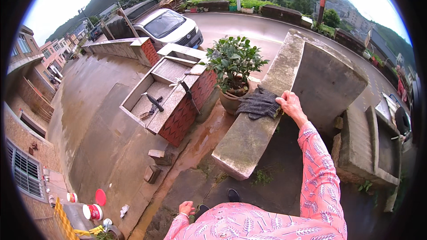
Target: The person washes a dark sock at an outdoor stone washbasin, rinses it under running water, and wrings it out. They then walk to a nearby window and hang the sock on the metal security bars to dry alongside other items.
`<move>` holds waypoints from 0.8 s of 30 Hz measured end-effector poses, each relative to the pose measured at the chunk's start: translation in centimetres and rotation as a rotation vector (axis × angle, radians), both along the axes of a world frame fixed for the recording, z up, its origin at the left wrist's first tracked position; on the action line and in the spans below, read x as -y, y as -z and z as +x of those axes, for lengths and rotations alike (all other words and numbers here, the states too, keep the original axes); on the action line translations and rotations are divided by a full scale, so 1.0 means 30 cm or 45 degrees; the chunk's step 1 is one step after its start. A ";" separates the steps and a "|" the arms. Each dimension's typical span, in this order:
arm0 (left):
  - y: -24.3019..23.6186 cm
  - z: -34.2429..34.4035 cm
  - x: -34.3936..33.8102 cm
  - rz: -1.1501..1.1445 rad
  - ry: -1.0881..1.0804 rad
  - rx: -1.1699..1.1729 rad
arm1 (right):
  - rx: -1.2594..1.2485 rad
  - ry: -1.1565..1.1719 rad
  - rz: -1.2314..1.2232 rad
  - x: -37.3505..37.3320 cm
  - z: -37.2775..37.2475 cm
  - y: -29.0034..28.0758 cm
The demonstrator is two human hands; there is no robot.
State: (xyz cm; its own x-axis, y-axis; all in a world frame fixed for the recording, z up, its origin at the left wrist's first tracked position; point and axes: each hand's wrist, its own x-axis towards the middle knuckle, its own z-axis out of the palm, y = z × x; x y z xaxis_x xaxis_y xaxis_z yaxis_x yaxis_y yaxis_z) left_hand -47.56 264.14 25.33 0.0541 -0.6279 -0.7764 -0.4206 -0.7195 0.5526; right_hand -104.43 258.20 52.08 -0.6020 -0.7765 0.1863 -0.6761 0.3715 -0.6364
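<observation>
Dark knitwear [259, 103], perhaps gloves; underside hidden

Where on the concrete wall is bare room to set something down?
On the concrete wall, the near end up to the dark knit gloves and the stretch beyond them look bare. Crowded: the middle, with gloves, right hand, potted shrub alongside.

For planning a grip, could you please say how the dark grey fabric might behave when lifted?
The dark grey fabric is probably floppy, given loose folds. Its ribbed texture suggests some grip. Lying spread out, it seems unlikely to roll.
</observation>
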 end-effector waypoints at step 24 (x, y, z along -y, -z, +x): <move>0.109 0.445 -0.160 -0.048 -0.184 0.051 | -0.201 0.385 -0.072 0.121 0.112 -0.023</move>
